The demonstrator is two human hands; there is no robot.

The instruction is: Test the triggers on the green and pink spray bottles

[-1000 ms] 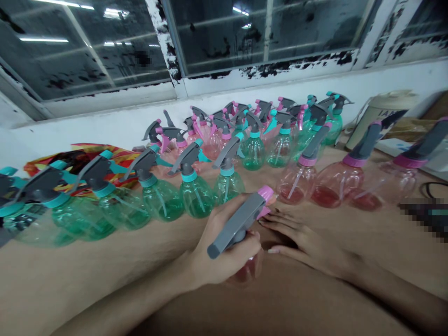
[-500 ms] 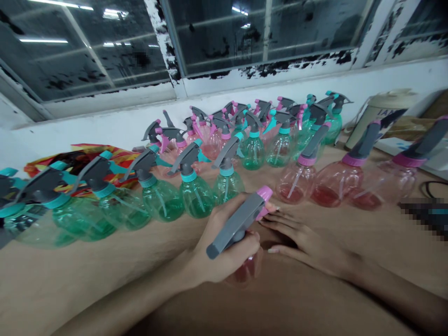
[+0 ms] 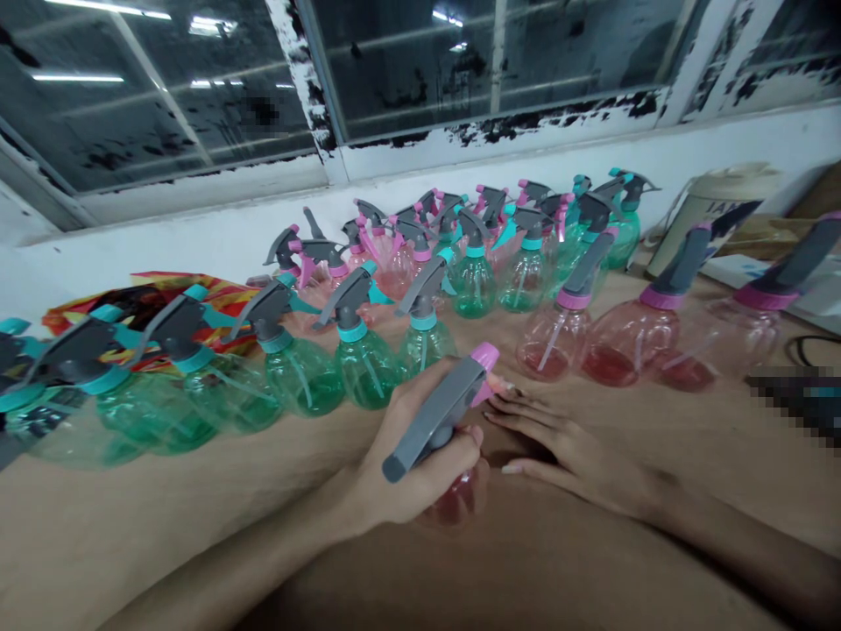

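My left hand (image 3: 407,447) is wrapped round a spray bottle with a grey head and pink nozzle (image 3: 440,412). Red liquid shows in its clear pink body below my fingers, and part of the bottle is hidden by the hand. The nozzle points toward the far right. My right hand (image 3: 558,438) rests palm down on the table just right of that bottle, fingers stretched out and holding nothing. Beyond it stand pink spray bottles (image 3: 611,342) with red liquid. Green spray bottles (image 3: 368,368) with turquoise collars line up to the left.
More pink and green spray bottles (image 3: 473,280) crowd the back of the table (image 3: 263,499) along the wall. A red and yellow wrapper (image 3: 164,285) lies behind the left row. At the right are a cream tumbler (image 3: 710,210), a white box and a dark blurred-out object (image 3: 802,394).
The spray bottle in my left hand has shifted very slightly left and up. My right hand stays flat on the table.
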